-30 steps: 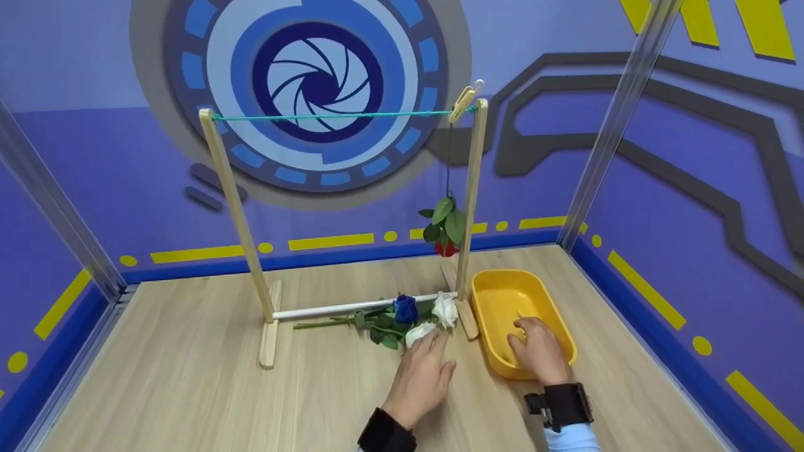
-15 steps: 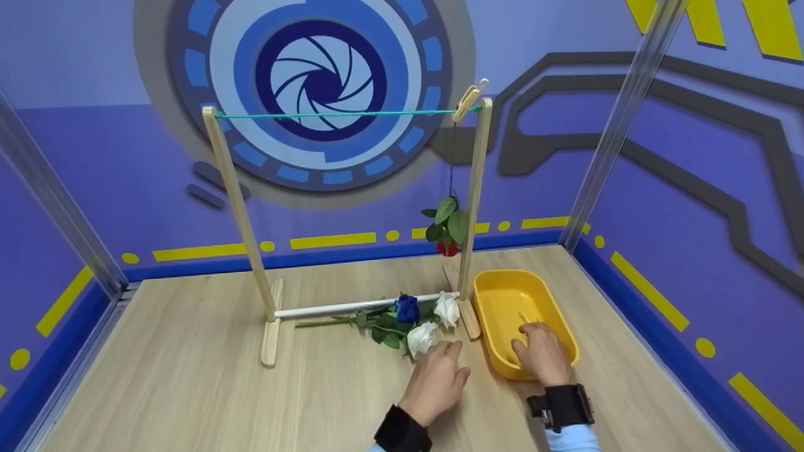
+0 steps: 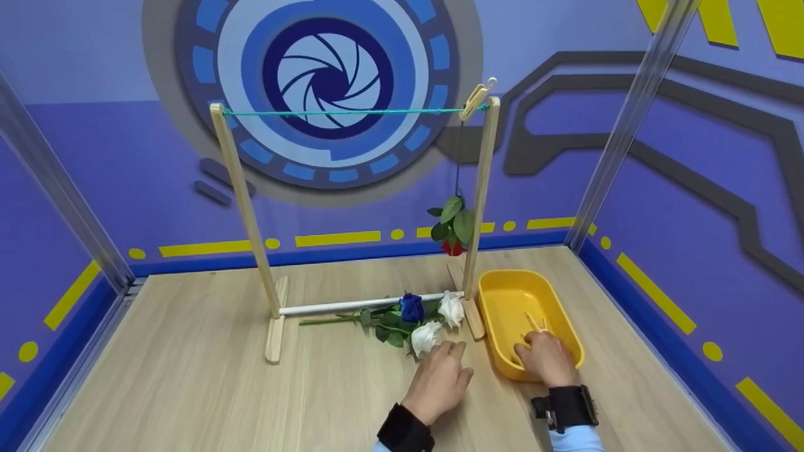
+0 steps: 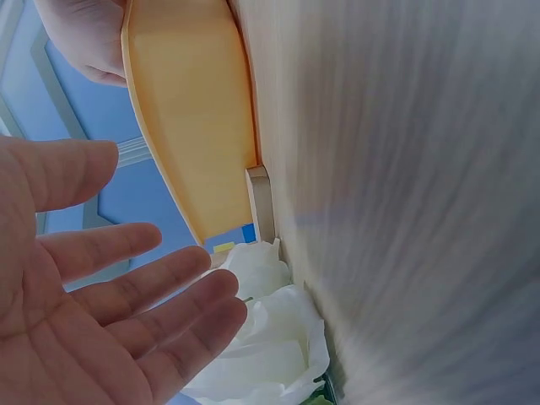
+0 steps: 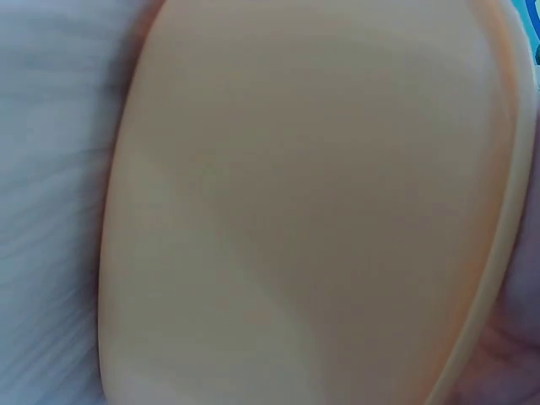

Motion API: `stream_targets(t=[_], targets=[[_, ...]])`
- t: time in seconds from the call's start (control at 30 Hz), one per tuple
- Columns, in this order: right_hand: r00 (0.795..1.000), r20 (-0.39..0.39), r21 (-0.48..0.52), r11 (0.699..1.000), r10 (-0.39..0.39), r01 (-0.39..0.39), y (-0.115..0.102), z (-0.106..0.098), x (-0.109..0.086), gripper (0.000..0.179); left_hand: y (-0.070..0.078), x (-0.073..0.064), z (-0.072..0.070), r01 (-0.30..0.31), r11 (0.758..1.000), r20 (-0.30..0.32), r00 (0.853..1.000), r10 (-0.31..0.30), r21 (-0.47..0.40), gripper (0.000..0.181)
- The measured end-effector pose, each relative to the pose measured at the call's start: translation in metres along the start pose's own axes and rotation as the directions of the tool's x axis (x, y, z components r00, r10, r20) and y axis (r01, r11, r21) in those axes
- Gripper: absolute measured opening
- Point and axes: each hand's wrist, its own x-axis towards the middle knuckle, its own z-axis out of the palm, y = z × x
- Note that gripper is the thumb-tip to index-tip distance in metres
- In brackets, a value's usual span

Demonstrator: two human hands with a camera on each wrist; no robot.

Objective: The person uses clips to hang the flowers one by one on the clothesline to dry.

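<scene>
In the head view my right hand [image 3: 548,358] reaches into the yellow tub [image 3: 507,289]. It pinches a wooden clothespin [image 3: 535,322], whose prongs stick out past the fingers; the fingertips are hidden. My left hand [image 3: 438,381] hovers over the table near a white rose [image 3: 426,339], fingers loosely extended and holding nothing. In the left wrist view its palm [image 4: 59,337] faces the camera beside the white roses [image 4: 261,354]. A blue rose [image 3: 412,307] and another white rose [image 3: 451,309] lie with their stems leftward. Tub wall [image 5: 295,202] fills the right wrist view.
A wooden frame [image 3: 244,207] stands behind the roses, with a green string [image 3: 352,112] across its top. Another clothespin [image 3: 474,102] at the string's right end holds a red rose [image 3: 453,247] head down. A white bar [image 3: 352,307] joins the frame's feet.
My left hand has drawn back right from the front white rose, uncovering it. My right hand has stayed in the tub, and the clothespin at its fingers shows more. The head view has shifted slightly.
</scene>
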Motion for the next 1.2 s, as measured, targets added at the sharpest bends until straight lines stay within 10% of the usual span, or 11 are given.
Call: stream_targets(t=[0.53,1.07,1.2], targets=[[0.998,0.047,0.041,0.998,0.039,-0.041,0.0036,0.0016,-0.0033,0.038,-0.0001,-0.0023,-0.0005,0.003,1.000,-0.003,1.000,-0.003,0.019,0.043],[0.994,-0.111,0.105,0.994,0.000,0.012,0.0012,0.0005,0.0035,0.015,-0.0076,-0.0025,-0.0055,-0.028,0.999,-0.060,0.998,0.029,0.017,0.041],[0.961,-0.261,0.145,0.981,-0.088,0.129,0.0014,0.0048,0.0050,0.012,-0.0087,-0.0022,-0.0064,-0.026,1.000,-0.066,0.997,0.027,0.013,0.042]])
